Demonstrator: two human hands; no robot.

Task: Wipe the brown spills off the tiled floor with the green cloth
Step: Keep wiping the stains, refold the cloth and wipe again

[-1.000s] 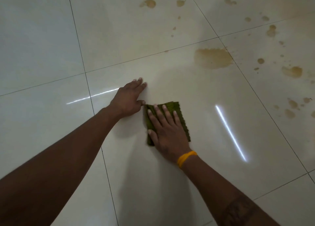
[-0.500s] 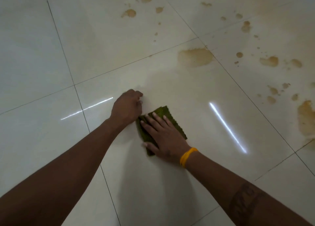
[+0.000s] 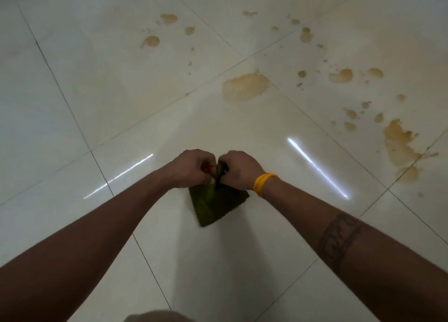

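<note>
The green cloth (image 3: 214, 204) hangs in a folded triangle just above the pale tiled floor (image 3: 97, 91), gripped at its top edge by both hands. My left hand (image 3: 191, 168) and my right hand (image 3: 238, 170), which wears a yellow wristband, are both closed on that edge, knuckles touching. A large brown spill (image 3: 244, 86) lies on the tile ahead of the hands. Another big brown spill (image 3: 400, 144) sits at the right by a grout line. Several small brown drops (image 3: 151, 41) are scattered further away.
Two bright streaks of reflected light (image 3: 317, 167) cross the glossy tiles on either side of my hands. Dark grout lines run diagonally. A bit of fabric or knee (image 3: 157, 317) shows at the bottom edge.
The cloth was flat on the floor under my right palm with my left hand beside it. Now both hands have picked it up by one edge and it hangs folded.
</note>
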